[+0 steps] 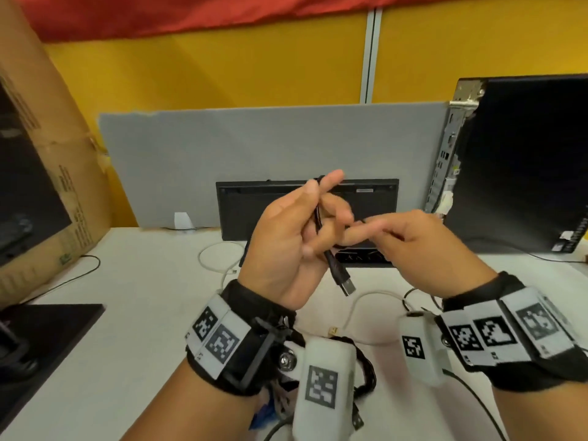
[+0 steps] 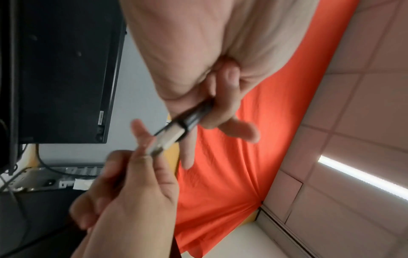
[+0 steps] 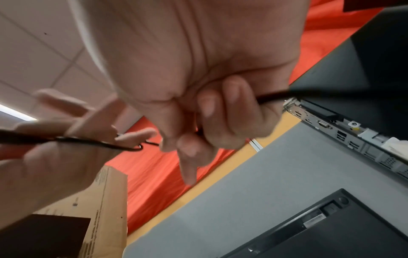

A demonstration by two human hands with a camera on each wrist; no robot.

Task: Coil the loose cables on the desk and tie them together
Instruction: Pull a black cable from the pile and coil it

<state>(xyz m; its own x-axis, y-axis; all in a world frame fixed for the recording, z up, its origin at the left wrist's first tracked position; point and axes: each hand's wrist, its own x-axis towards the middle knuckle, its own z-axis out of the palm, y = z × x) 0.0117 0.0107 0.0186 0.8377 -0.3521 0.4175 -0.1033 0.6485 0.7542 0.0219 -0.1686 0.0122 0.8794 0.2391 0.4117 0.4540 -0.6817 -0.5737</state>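
One black cable (image 1: 331,259) is held above the white desk (image 1: 152,281), raised in front of the person. Its USB plug (image 1: 346,286) hangs down below the left hand (image 1: 286,246) with the metal end pointing toward the near edge of the desk. The left hand grips the cable: the fingers curl round the strand just above the plug, and the strand runs up through the hand toward the extended index finger. In the left wrist view the plug body (image 2: 174,134) protrudes from between the curled fingers.

The right hand (image 1: 423,246) is just right of the left hand, its fingertips meeting the left fingers. In the right wrist view its fingers (image 3: 223,111) are curled round the black strand, which exits to the right of the fist.

A white cable (image 1: 216,253) lies loose on the desk, beyond and below the hands. A second black cable (image 1: 73,275) trails across the desk at left.

An upended black keyboard (image 1: 305,211) leans against a grey partition (image 1: 254,141) at the far side. A black computer case (image 1: 525,160) stands at far right, and a cardboard box (image 1: 47,173) stands at far left.
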